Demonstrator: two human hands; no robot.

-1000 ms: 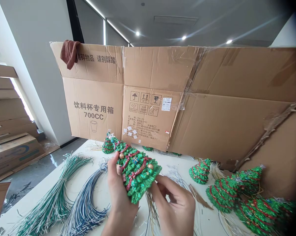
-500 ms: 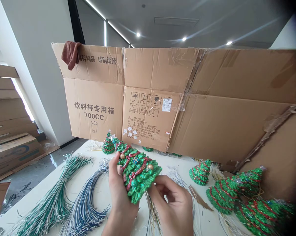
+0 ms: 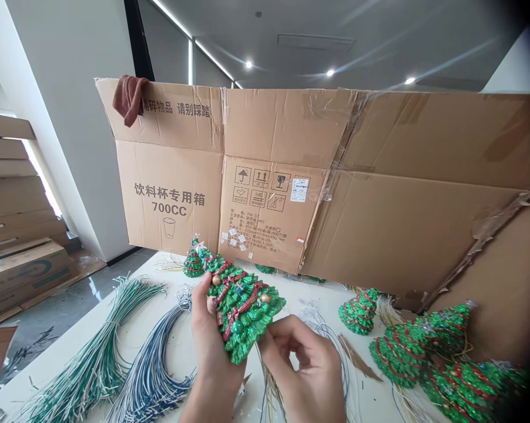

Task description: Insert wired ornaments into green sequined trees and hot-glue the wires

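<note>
The person's left hand [image 3: 210, 346] is gripping a glittery green Christmas tree ornament [image 3: 242, 311] above a white table [image 3: 177, 269], fingers curled tightly round its edge, while the right hand [image 3: 304, 370] is pinching its lower side (pale straw-like strands [image 3: 271, 393] are dangling below).

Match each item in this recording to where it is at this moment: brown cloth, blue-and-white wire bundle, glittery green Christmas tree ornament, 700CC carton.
Things:
1. brown cloth
2. blue-and-white wire bundle
3. glittery green Christmas tree ornament
4. 700CC carton

Places:
A. held between the left hand and right hand
B. lying on the white table
C. standing upright behind the table
D. draped over the carton's top edge

Pairs: 1-D; 2-B; 3-A; 4-C
</note>
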